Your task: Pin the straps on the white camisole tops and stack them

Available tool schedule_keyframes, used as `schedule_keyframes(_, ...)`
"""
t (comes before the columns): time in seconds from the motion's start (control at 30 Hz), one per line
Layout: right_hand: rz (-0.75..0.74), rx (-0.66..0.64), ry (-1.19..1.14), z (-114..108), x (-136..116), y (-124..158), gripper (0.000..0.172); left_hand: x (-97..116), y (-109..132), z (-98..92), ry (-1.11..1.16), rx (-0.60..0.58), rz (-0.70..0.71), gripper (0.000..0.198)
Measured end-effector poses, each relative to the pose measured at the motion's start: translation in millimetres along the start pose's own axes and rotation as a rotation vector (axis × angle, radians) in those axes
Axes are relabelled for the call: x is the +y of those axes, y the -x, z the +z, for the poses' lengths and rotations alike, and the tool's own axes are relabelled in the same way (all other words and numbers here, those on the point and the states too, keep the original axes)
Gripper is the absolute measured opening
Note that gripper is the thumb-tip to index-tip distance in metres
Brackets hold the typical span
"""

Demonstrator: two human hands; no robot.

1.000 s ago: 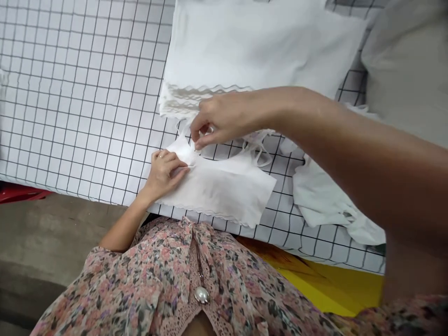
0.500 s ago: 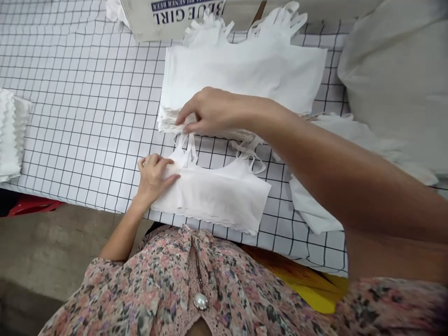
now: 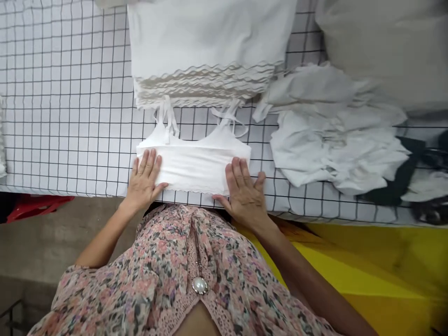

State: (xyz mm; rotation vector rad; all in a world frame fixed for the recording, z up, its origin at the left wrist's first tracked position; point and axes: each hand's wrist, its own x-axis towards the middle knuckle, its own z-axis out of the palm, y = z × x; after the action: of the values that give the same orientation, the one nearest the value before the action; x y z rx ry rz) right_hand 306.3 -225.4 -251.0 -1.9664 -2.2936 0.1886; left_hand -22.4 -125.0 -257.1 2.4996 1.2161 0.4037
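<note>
A white strappy camisole (image 3: 196, 165) lies flat near the table's front edge, its thin straps pointing away from me. My left hand (image 3: 143, 179) rests flat on its left end, fingers stretched out. On its right end lies my right hand (image 3: 245, 189), palm down with the fingers spread. Just beyond the straps is a neat stack of white camisoles (image 3: 210, 42) with wavy hems facing me; its far end is out of view.
The table wears a white cloth with a black grid (image 3: 77, 93). To the right sits a loose heap of white garments (image 3: 336, 135), with a large pale bag (image 3: 385, 46) behind it. Something red (image 3: 38, 205) shows below the left edge, and a yellow surface (image 3: 350, 266) below the right.
My right hand has come back from the near edge of the stack and now lies on the camisole's right end. My left hand has flattened out on the left end. The view has shifted.
</note>
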Motion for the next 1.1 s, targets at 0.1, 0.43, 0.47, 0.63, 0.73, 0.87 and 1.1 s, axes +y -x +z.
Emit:
schedule_keyframes(0.1,0.014,-0.023,-0.028,-3,-6,-5,0.086,-3,-5,-2.4,-0.014,0.054,0.007,0.073)
schedule_keyframes(0.43,0.01,0.368,-0.3,-34,37,-79,0.048,10,-44,0.0,-0.031,0.278,0.131,0.04)
schedule_keyframes(0.47,0.029,0.396,-0.318,-42,48,-100,0.043,17,-57,0.1,0.01,0.311,0.171,0.035)
schedule_keyframes(0.63,0.17,0.034,-0.341,-70,73,-200,0.016,53,-125,22.0,0.178,0.255,0.335,0.027)
schedule_keyframes(0.73,0.195,-0.177,-0.377,-75,74,-225,0.004,61,-143,41.2,0.166,0.212,0.374,0.026)
schedule_keyframes(0.87,0.224,-0.179,-0.427,-75,74,-219,0.007,58,-141,51.0,0.152,0.206,0.381,0.026)
schedule_keyframes(1.1,0.141,-0.097,-0.484,-77,67,-209,0.023,59,-138,45.0,0.12,0.186,0.381,0.032)
